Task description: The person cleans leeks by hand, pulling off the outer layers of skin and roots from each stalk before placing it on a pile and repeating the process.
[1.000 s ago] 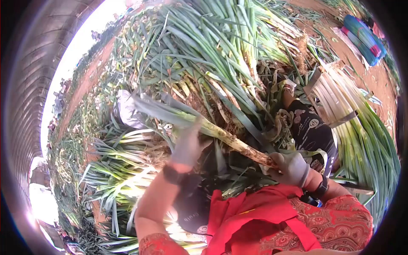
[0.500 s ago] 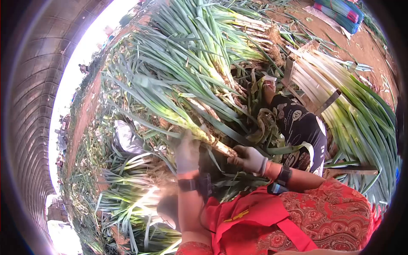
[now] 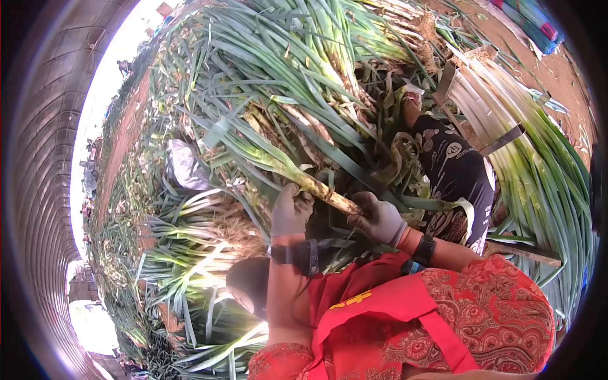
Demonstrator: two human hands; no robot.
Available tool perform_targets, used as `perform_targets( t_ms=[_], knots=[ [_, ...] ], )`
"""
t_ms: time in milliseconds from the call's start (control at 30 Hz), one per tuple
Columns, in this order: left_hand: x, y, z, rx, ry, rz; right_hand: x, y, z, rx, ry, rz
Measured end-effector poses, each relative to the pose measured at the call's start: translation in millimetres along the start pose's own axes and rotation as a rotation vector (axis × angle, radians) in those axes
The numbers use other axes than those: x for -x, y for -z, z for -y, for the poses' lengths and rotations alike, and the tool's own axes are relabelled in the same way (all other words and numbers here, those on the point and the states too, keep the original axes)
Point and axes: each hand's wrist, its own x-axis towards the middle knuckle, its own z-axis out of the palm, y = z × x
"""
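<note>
A long green onion lies slantwise in front of me, its green leaves toward the upper left and its brownish, dirt-marked shank toward the lower right. My right hand, in a pale glove, is closed around the root end, which its fingers hide. Also gloved, my left hand has its fingers curled against the lower edge of the shank, closed on it. Beyond both hands rises a heap of untrimmed green onions, some with roots showing.
At right, cleaned green onions lie in a metal-strapped rack. More rooty onions are at lower left, beside a whitish plastic bag. My leg in dark printed cloth is between heap and rack. Blue bundles sit far right.
My left hand, blurred before, now shows clearly and sits slightly lower and to the right along the shank. The right hand stays on the root end. The whole view has shifted slightly.
</note>
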Motion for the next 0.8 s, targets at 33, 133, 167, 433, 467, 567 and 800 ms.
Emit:
perform_targets(
  t_ms=[33,133,167,433,467,567,800],
  knots=[
    [4.5,0.2,0.2,-0.004,-0.012,-0.041,1.9,3.1,6.1,0.016,0.011,0.006],
    [24.7,-2.4,-1.2,-0.007,-0.022,-0.067,8.2,7.4,16.0,0.019,0.069,-0.01],
    [33.6,0.0,-3.4,-0.001,-0.011,-0.015,10.4,8.0,16.6,0.035,0.096,-0.02],
    [56.9,37.4,60.1,-0.835,-0.32,0.449,15.7,0.4,23.3,-0.255,0.141,0.077],
    [72.9,26.3,74.3,-1.238,-0.465,0.662,13.5,-2.1,25.5,-0.34,0.119,0.096],
    [66.6,44.7,92.5,-1.246,-0.619,0.408,12.4,5.8,34.9,-0.429,0.119,0.132],
    [87.5,9.0,-43.7,-0.166,-0.575,0.186,24.3,28.4,33.3,-0.218,0.291,0.202]
  ],
)
